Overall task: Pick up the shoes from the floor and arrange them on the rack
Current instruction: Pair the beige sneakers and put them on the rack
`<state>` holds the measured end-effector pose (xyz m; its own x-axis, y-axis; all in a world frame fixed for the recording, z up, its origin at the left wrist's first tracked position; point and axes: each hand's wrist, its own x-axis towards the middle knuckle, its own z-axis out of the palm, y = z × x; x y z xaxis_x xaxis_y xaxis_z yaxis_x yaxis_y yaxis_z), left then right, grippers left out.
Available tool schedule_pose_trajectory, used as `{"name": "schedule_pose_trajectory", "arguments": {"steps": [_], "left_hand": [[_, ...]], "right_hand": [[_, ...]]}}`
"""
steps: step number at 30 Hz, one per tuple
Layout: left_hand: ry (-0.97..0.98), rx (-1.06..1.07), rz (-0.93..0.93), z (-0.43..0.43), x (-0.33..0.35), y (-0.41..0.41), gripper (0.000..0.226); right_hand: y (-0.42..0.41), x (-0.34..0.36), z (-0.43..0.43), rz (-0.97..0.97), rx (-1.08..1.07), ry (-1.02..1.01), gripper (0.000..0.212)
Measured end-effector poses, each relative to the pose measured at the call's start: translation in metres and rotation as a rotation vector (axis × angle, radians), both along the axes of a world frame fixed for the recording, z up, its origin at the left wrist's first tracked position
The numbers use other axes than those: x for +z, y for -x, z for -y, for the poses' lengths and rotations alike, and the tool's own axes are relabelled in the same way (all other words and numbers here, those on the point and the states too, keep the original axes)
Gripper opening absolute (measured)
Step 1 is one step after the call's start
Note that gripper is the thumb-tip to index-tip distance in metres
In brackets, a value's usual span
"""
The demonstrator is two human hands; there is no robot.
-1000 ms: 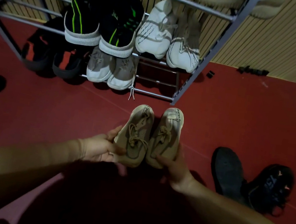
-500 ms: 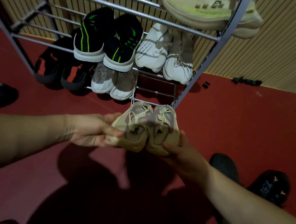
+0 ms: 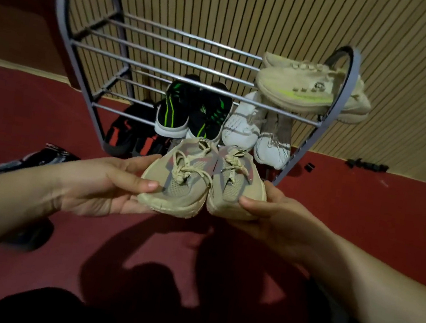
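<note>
I am at the carrying step: my left hand (image 3: 97, 185) and right hand (image 3: 275, 217) each curl round one shoe of the beige pair (image 3: 186, 185), thumbs on the toes. The pair is in the air, just before the rack (image 3: 138, 64). Next, I think, I must lift it to the top shelf, left of the cream shoes (image 3: 299, 91).

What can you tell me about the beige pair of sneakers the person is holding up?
The pair of beige sneakers is held side by side, inner edges touching, toes toward the person, heels toward the rack. The uppers look like mesh with faded reddish stripes, cream laces knotted loosely, and pale, scuffed rubbery soles. The left hand grips one shoe, the right hand the other, thumbs on top. They are in the air before the rack, not on it.
</note>
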<state>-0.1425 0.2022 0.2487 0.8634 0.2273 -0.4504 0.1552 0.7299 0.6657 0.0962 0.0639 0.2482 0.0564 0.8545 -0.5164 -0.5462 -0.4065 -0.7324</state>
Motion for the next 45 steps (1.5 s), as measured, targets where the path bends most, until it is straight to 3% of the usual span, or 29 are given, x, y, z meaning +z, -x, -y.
{"name": "schedule_pose_trajectory", "arguments": {"steps": [8,13,18,24,26,30,33,35,37,40,45], "left_hand": [[-0.153,0.027,0.118,-0.001,0.056,0.033,0.08],[-0.249,0.115,0.172,-0.017,0.073,0.039,0.086],[-0.371,0.262,0.126,-0.048,0.073,0.019,0.097],[-0.374,0.341,0.128,-0.101,0.047,-0.009,0.105],[-0.375,0.349,0.116,-0.118,0.036,-0.017,0.111],[-0.429,0.363,0.096,-0.144,0.022,-0.036,0.074],[-0.554,0.293,0.026,-0.155,0.016,-0.044,0.06],[-0.565,0.331,0.0,-0.16,0.013,-0.044,0.055],[-0.56,0.421,-0.035,-0.162,0.005,-0.041,0.065],[-0.633,0.501,-0.036,-0.157,-0.01,-0.035,0.106],[-0.978,0.416,-0.129,-0.147,-0.011,-0.029,0.147]], "right_hand": [[0.013,0.068,-0.007,0.018,0.015,-0.097,0.048],[0.014,0.088,-0.02,0.016,0.01,-0.232,0.069],[0.017,0.072,-0.062,0.096,-0.052,-0.332,0.064],[0.012,0.038,-0.117,0.103,-0.204,-0.408,0.044],[0.007,0.03,-0.131,0.102,-0.234,-0.413,0.051],[-0.005,0.007,-0.155,0.194,-0.251,-0.414,0.056],[-0.009,-0.012,-0.165,0.223,-0.263,-0.426,0.066],[-0.013,-0.024,-0.165,0.281,-0.228,-0.459,0.058],[-0.015,-0.03,-0.16,0.41,-0.144,-0.461,0.069],[-0.015,-0.035,-0.158,0.671,-0.061,-0.432,0.101],[-0.014,-0.042,-0.169,0.666,-0.1,-0.363,0.114]]}}
